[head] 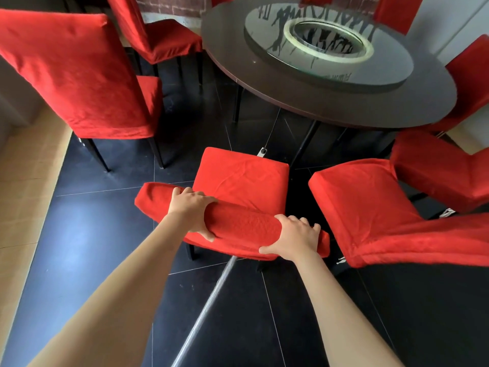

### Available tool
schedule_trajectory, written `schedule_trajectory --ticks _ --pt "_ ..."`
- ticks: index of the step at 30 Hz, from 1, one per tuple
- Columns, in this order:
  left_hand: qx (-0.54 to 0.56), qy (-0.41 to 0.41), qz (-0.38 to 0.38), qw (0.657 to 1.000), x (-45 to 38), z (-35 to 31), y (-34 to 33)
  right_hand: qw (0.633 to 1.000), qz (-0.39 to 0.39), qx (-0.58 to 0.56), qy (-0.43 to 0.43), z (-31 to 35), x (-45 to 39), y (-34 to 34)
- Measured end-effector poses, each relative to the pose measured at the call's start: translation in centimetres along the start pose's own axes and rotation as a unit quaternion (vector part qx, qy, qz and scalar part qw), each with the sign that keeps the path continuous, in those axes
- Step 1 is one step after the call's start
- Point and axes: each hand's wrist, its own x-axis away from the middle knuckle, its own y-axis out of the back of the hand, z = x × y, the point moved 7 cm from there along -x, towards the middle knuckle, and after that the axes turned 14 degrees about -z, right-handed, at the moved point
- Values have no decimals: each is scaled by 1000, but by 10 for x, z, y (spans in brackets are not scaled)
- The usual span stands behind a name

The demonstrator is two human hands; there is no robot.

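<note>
A red-covered chair (242, 178) stands just in front of me, its seat facing the round dark table (330, 102). Both my hands grip the top edge of its backrest. My left hand (191, 211) holds the backrest left of the middle, fingers over the front and thumb behind. My right hand (295, 238) holds it near the right end in the same way. The chair's seat is a short way out from the table's rim. Its dark legs show partly under the backrest.
More red-covered chairs ring the table: one close on the right (370, 210), one at the left (79, 75), others further back. A glass turntable (328, 43) lies on the table. The floor is dark tile (105, 234), with tan tile at the left.
</note>
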Motion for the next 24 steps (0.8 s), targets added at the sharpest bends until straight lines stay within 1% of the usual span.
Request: schedule_trajectory --ticks 4,12,15,18,22,24 --pt "2 0 -10 1000 0 2 -2 1000 8 3 -5 1 1 0" --pt "-1 10 -34 999 2 1 -7 1000 -7 11 0 -1 0 -3" --pt "-2 23 -63 998 7 0 -7 1000 -14 13 7 -1 -1 -3" --pt "13 32 -95 995 13 -1 -7 1000 -5 10 4 -1 -1 -3" --pt "34 42 -107 993 26 0 -6 1000 13 2 1 2 1 1" --pt "21 43 -119 992 44 3 -9 1000 8 -11 1 6 3 5"
